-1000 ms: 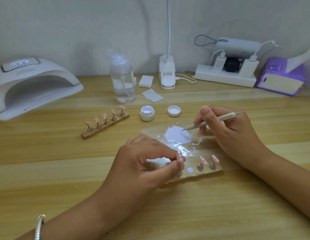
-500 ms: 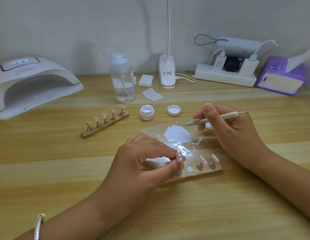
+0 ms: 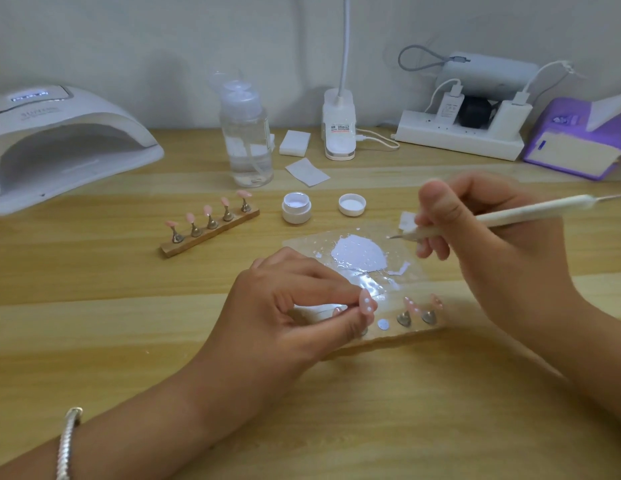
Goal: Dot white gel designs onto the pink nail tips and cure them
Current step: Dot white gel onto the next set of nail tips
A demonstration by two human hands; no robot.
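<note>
Left hand (image 3: 295, 306) pinches a pink nail tip (image 3: 367, 304) between thumb and forefinger, over the near stand (image 3: 416, 332) mid-table. Right hand (image 3: 492, 244) grips the dotting pen (image 3: 510, 216), point just beside the white gel puddle (image 3: 359, 252).

Risks: uncured dots sit close to the pinching fingers and could smear. An overloaded point may blob. Curing lamp (image 3: 59, 143) is at the far left edge.

No text could be read. Embossed mark on curing lamp (image 3: 35, 116) and printed label on clip lamp base (image 3: 339, 128) noted: blurred.
</note>
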